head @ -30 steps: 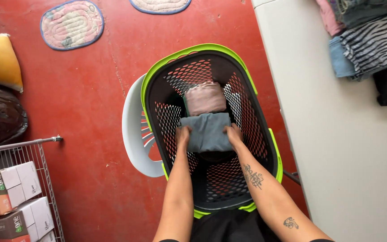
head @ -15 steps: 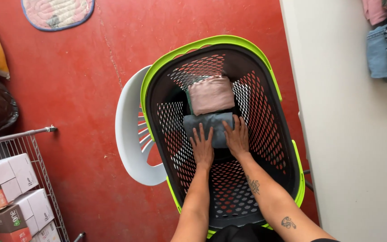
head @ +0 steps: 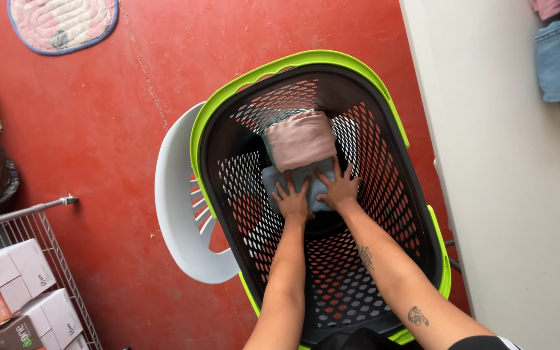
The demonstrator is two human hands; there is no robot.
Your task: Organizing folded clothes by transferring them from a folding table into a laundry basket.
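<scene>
Red floor (head: 98, 129) fills the head view, with a black laundry basket (head: 384, 168) with a green rim at centre frame. Both hands lie flat, each grip open, on a folded grey-blue cloth (head: 273, 178) at the basket's bottom: left hand (head: 293, 202), right hand (head: 338, 190). A folded pink cloth (head: 301, 139) touches it above.

Both bare arms reach straight down. The left hand (head: 293, 202) and right hand (head: 338, 190) lie flat, fingers spread, side by side.
</scene>
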